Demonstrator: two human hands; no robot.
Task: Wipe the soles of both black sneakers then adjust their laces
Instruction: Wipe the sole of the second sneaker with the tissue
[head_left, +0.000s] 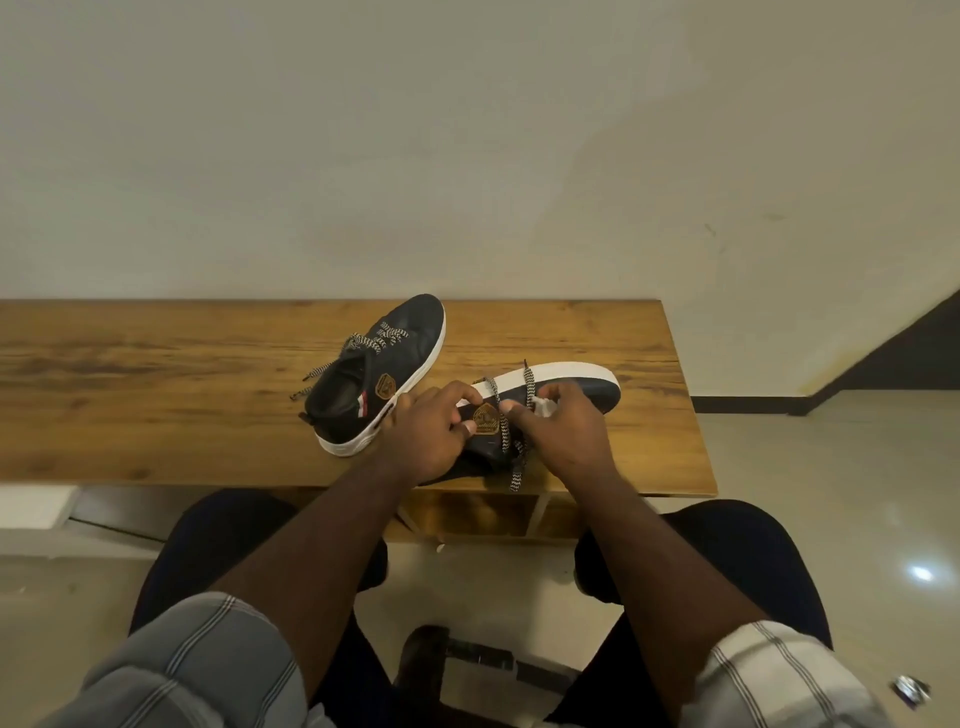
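Near the middle of the frame, a black low-top sneaker with a thick white sole (563, 382), tipped on its side on the wooden tabletop (156, 374), sole edge turned toward the top of the picture, toe pointing right. Across its upper, black-and-white zigzag laces (511, 457), loose, one end trailing down toward the table's near edge. On the heel side, left hand (434, 428), fingers curled round the sneaker beside a tan shield-shaped badge (485, 420). Just right of that, right hand (563, 423), fingertips pinching a strand of lace, with something small and white tucked under the fingers, too hidden to identify. Up and to the left, second matching black sneaker (379, 371), standing upright on its white sole, toe toward the wall, laces undone. Behind, a plain pale wall (467, 145). Lower frame: bare forearms, striped rolled sleeves (197, 660), dark trousers, glossy tiled floor (831, 467).
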